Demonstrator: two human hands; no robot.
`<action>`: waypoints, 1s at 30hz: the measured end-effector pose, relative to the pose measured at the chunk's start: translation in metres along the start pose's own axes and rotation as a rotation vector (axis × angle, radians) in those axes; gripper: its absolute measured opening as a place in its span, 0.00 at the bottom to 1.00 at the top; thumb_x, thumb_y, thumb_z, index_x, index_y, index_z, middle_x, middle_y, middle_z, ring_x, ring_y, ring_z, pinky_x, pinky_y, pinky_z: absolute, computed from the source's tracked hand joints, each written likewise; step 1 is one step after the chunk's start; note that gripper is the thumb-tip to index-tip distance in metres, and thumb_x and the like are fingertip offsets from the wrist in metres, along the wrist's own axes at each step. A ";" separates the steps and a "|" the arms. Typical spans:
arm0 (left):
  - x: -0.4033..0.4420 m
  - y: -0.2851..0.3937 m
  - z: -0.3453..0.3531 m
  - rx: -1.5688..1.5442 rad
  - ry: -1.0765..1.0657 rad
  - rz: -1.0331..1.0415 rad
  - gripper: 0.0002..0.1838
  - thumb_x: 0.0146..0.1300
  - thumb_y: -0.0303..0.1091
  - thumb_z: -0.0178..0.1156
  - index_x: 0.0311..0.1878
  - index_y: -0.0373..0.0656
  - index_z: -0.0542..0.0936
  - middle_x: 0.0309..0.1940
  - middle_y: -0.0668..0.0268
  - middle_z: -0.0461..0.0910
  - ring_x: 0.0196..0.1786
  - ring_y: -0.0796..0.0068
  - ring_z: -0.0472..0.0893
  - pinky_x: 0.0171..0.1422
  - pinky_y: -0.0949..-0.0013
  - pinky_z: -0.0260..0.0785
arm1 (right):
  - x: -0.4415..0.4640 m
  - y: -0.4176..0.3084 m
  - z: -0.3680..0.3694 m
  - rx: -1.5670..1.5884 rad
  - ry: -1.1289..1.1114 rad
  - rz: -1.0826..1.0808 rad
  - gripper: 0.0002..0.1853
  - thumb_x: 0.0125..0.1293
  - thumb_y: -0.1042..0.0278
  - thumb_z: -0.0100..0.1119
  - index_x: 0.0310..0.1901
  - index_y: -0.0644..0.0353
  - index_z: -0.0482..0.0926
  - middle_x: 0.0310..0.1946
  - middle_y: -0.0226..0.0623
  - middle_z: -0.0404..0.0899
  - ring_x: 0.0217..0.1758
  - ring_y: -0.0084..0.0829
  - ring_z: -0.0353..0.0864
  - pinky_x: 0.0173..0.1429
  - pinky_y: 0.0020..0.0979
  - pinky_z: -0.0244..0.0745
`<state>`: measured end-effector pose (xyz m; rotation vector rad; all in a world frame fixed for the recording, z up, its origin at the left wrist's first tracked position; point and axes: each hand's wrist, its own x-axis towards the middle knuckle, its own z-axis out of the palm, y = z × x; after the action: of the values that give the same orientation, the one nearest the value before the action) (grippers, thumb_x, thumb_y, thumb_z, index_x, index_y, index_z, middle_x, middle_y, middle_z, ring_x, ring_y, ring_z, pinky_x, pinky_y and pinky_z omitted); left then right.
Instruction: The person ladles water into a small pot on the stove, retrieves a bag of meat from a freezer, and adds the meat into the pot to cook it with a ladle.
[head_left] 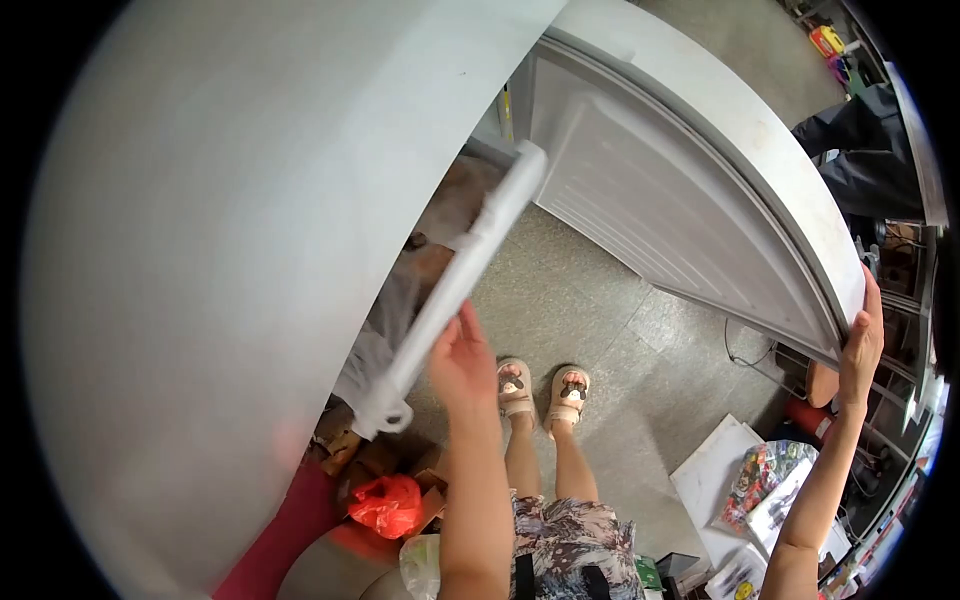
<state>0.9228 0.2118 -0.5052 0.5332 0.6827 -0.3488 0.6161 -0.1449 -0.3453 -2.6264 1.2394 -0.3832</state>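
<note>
A white fridge or freezer door (640, 180) stands open, its ribbed inner side showing. My right hand (862, 345) grips the outer edge of that door, fingers wrapped round it. From the body of the appliance (230, 200) a drawer with a white front rail (465, 270) is pulled partly out. My left hand (463, 360) is at the outer side of the rail, its fingers bent against it. Inside the drawer lie translucent plastic bags (380, 330) with brownish contents that I cannot make out.
A red plastic bag (388, 505) and cardboard boxes lie low beside the appliance. Bags of goods lie on a white board (705, 480) at the lower right. Shelving runs along the right edge. Another person's dark-clothed legs (865, 160) show beyond the door.
</note>
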 end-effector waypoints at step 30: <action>-0.034 -0.041 -0.079 -0.349 -0.550 -0.428 0.21 0.72 0.34 0.48 0.64 0.34 0.67 0.59 0.54 0.73 0.60 0.62 0.75 0.71 0.62 0.65 | 0.008 -0.409 0.238 0.367 -0.293 -0.434 0.13 0.55 0.67 0.65 0.36 0.68 0.80 0.39 0.47 0.78 0.46 0.45 0.75 0.53 0.39 0.70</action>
<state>0.8395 0.2280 -0.5475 -0.0577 0.3020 -0.7283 0.9931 0.1224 -0.4463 -2.4909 0.4544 -0.2497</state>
